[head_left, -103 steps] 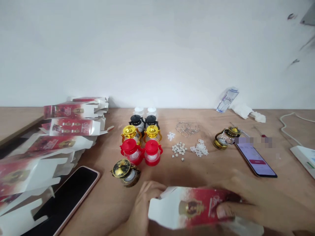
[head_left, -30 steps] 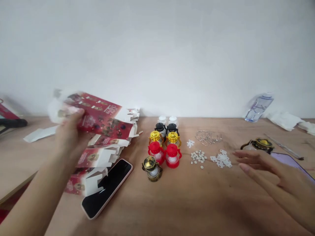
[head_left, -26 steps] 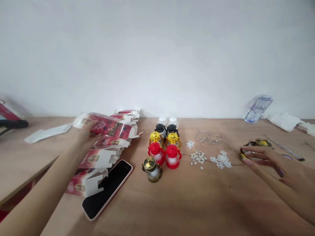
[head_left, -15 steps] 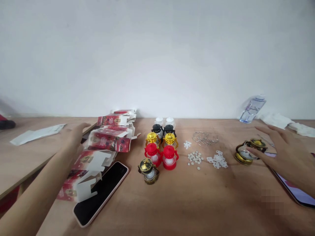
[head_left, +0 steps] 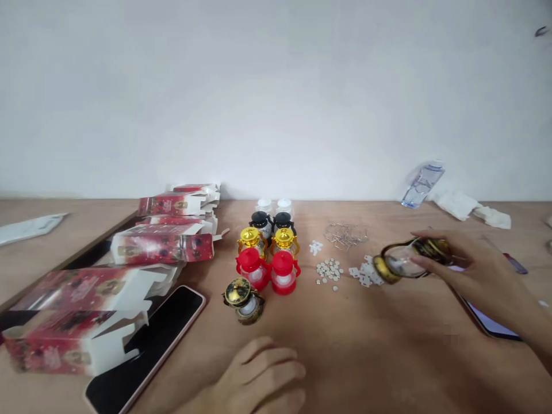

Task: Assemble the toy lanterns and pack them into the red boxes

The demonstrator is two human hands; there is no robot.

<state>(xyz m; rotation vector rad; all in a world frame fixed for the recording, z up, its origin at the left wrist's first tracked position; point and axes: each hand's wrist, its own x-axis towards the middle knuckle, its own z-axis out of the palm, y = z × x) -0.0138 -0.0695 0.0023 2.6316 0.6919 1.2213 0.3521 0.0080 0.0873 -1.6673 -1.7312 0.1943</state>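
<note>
My right hand [head_left: 474,273] grips a bronze-and-gold toy lantern [head_left: 399,261], held tilted just above the table on the right. My left hand [head_left: 259,376] rests low at the near edge with its fingers loosely curled and nothing in it. Just beyond it another bronze lantern [head_left: 242,299] lies on its side. Behind that stand small lanterns in pairs: red [head_left: 267,270], gold [head_left: 267,237] and black [head_left: 271,219], with white ones at the back.
Red-and-white cartons [head_left: 161,247] are stacked at the left, beside a dark phone [head_left: 146,351]. Small white discs [head_left: 328,269], white clips [head_left: 362,273] and wire hooks [head_left: 345,234] lie mid-table. A lit phone [head_left: 487,322], a plastic bottle [head_left: 420,184] and crumpled tissue [head_left: 468,206] are at the right.
My left hand put a carton on the stack and came back to the near edge. My right hand reached the bronze lantern on the right, closed on it and lifted it leftward.
</note>
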